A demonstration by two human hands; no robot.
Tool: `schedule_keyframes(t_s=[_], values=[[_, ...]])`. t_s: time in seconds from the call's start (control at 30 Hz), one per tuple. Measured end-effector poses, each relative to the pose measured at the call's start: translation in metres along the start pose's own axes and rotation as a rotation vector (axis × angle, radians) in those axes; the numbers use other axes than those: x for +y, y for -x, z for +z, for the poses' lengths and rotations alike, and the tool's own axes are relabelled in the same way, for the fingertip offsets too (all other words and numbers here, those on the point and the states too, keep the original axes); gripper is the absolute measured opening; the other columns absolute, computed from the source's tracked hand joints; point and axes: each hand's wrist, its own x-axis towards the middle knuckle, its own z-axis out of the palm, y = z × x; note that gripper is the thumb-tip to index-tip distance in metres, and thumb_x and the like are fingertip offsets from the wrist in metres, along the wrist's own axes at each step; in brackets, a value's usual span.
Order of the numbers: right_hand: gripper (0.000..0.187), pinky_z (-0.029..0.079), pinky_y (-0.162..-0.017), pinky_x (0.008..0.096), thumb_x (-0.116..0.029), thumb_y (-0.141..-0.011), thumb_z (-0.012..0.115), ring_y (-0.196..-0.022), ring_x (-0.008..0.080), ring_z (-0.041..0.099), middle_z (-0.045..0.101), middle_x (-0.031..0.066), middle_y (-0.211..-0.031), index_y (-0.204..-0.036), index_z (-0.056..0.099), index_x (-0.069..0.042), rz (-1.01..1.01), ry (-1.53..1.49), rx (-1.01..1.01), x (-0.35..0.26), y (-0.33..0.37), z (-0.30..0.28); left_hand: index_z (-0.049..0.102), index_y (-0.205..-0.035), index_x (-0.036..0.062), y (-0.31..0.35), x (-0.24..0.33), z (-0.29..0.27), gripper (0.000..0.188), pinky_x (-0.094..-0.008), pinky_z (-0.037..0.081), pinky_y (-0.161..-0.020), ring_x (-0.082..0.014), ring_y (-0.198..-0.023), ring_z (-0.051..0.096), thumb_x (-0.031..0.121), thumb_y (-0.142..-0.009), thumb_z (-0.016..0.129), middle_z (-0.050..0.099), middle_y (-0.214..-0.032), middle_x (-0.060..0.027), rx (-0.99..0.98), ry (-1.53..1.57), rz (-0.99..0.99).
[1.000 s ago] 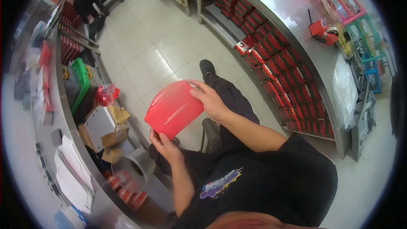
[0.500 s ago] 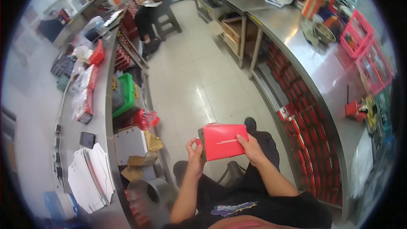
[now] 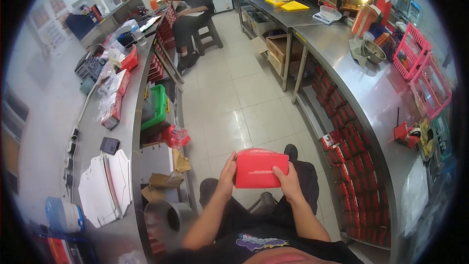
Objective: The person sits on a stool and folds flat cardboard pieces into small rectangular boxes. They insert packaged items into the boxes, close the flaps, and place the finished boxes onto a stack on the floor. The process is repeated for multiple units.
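Over the lap (image 3: 234,215), left fingers (image 3: 229,164) and right fingers (image 3: 291,171) clamp a white-lettered red carton (image 3: 258,177).

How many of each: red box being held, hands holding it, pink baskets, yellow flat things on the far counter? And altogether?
Held red box: 1
Left hand and right hand: 2
Pink baskets: 2
Yellow flat things: 2
Total: 7

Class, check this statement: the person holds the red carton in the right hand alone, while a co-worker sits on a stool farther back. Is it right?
Not quite: the head view shows the left hand on the red carton too, opposite the right hand; the rest stands.
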Motion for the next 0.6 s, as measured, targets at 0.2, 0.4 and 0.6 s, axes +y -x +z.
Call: schedule_keyframes(t_s=[0.2,0.4,0.6], values=[[0.064,0.049,-0.104,0.0362,-0.012,-0.088,0.078,-0.122,0.0229,0.059,0.06,0.015,-0.132,-0.142,0.048,0.004,0.015,-0.108,-0.033,0.007,0.045,-0.008,0.036,-0.157,0.0013,0.035,0.002,0.016,0.059,-0.0328,0.042,-0.11,-0.0195,-0.127,0.055,0.034,-0.11,0.053,0.058,-0.138,-0.0146,0.118,-0.223,0.02],[0.07,0.044,-0.11,0.0378,0.0,-0.081,0.078,-0.126,0.0229,0.057,0.06,0.0118,-0.134,-0.144,0.048,0.002,0.106,-0.305,-0.157,0.028,0.066,-0.005,0.043,-0.15,0.0045,0.08,-0.015,-0.015,0.053,-0.0354,0.045,-0.106,-0.0203,-0.125,0.056,0.035,-0.108,0.054,0.059,-0.135,-0.0115,0.128,-0.11,0.018],[0.081,0.031,-0.121,0.0393,0.005,-0.07,0.082,-0.143,0.0258,0.045,0.05,0.011,-0.155,-0.144,0.049,-0.002,0.011,-0.09,-0.518,0.067,0.067,0.014,0.041,-0.149,0.016,0.131,-0.026,-0.069,0.057,-0.0504,0.043,-0.109,-0.0279,-0.132,0.052,0.041,-0.102,0.062,0.054,-0.141,-0.0096,0.202,-0.026,-0.314]])
